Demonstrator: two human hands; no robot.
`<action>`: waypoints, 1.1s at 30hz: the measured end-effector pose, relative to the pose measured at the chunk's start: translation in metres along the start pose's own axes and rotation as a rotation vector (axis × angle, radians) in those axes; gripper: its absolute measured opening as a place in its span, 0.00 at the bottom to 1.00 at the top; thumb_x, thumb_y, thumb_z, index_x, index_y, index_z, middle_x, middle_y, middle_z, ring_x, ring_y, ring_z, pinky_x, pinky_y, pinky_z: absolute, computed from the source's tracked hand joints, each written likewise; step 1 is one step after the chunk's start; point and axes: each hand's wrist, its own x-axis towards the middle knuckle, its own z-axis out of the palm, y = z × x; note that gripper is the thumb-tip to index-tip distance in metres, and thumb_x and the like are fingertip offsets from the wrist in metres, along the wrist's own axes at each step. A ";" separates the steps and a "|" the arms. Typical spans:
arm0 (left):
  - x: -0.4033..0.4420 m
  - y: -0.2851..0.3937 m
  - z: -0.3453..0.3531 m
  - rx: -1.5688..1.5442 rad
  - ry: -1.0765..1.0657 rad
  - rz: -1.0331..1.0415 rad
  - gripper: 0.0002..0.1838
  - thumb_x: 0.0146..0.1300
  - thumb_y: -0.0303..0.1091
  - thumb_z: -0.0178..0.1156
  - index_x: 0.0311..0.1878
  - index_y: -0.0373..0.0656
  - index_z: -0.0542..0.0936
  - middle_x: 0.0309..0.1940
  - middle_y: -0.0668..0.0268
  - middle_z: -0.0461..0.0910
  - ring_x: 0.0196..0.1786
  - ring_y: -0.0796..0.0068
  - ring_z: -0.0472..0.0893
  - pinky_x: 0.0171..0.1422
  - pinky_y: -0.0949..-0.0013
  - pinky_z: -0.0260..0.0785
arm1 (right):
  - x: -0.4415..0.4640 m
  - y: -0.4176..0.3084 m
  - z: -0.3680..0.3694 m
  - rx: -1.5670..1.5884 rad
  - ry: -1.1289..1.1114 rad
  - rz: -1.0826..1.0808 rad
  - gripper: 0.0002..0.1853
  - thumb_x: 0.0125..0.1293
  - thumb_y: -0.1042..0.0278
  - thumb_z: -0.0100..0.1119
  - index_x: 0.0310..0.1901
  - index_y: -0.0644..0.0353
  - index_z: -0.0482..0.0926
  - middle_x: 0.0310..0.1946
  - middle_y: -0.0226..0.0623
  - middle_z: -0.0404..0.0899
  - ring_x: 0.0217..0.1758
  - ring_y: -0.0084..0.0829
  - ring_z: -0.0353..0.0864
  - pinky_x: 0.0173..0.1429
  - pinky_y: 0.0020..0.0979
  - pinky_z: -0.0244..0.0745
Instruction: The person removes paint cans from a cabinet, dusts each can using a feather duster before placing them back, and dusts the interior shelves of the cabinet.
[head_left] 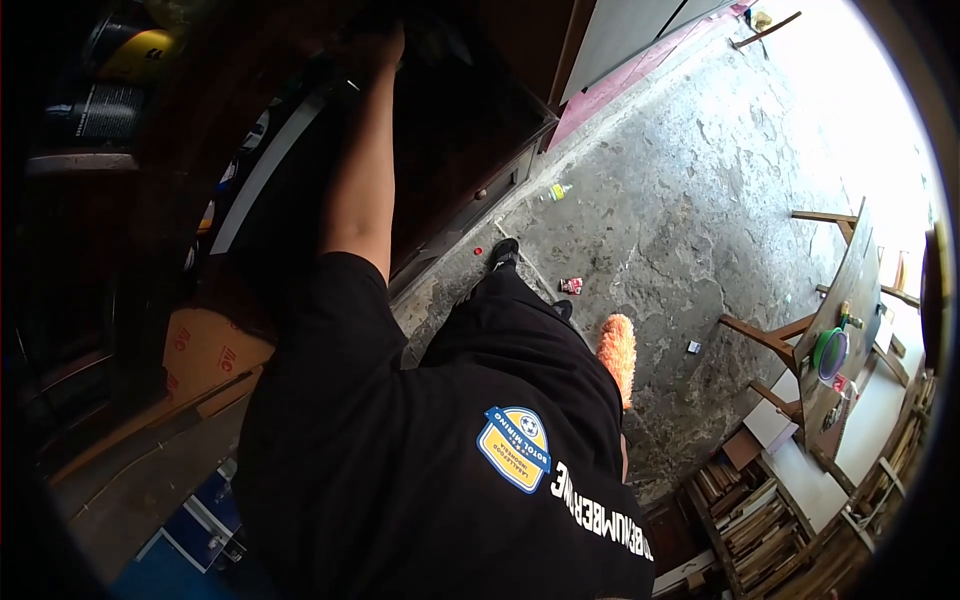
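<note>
My left arm stretches up into the dark furniture at the upper left. My left hand [380, 48] is in deep shadow by a dark glossy cabinet [455, 120], its fingers too dark and blurred to make out. A pale strip [270, 165] runs along a dark edge beside the forearm. At my right side, a fluffy orange duster [617, 358] sticks out past my black trousers. Just a sliver of skin from my right hand or arm [625, 458] shows below it. The shirt hides the grip, but the duster appears held there.
Dark containers [110, 110] stand on a shelf at the upper left. On the worn concrete floor [660, 200] lie a red-and-white packet [571, 286] and a yellow-green wrapper [558, 191]. A wooden table [835, 310] and stacked wood [755, 520] stand at the right.
</note>
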 end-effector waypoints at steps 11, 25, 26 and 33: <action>-0.098 -0.139 0.107 -0.271 0.140 -0.182 0.55 0.52 0.53 0.80 0.72 0.27 0.62 0.69 0.39 0.63 0.71 0.42 0.68 0.79 0.45 0.59 | -0.013 0.002 -0.002 0.513 -0.221 0.324 0.22 0.76 0.67 0.52 0.68 0.67 0.72 0.65 0.40 0.78 0.64 0.41 0.79 0.65 0.41 0.75; -0.041 -0.119 0.076 -0.788 0.079 -0.287 0.50 0.46 0.35 0.86 0.67 0.29 0.64 0.55 0.51 0.81 0.60 0.63 0.82 0.68 0.59 0.75 | 0.043 -0.033 -0.017 0.055 0.019 0.230 0.22 0.82 0.50 0.46 0.36 0.61 0.78 0.20 0.42 0.74 0.21 0.41 0.78 0.28 0.44 0.71; -0.051 -0.124 0.076 -0.788 0.227 -0.114 0.48 0.47 0.34 0.85 0.65 0.30 0.65 0.54 0.53 0.82 0.57 0.65 0.84 0.67 0.59 0.77 | 0.042 -0.048 -0.021 0.054 0.020 0.230 0.22 0.82 0.50 0.46 0.36 0.61 0.78 0.20 0.42 0.74 0.21 0.41 0.78 0.28 0.44 0.71; -0.163 -0.110 -0.026 -1.053 -0.174 0.085 0.52 0.38 0.43 0.89 0.64 0.32 0.69 0.54 0.53 0.81 0.56 0.58 0.84 0.64 0.56 0.78 | 0.057 -0.231 -0.053 -0.060 0.253 -0.140 0.12 0.81 0.64 0.48 0.54 0.60 0.78 0.21 0.42 0.69 0.22 0.36 0.71 0.31 0.40 0.66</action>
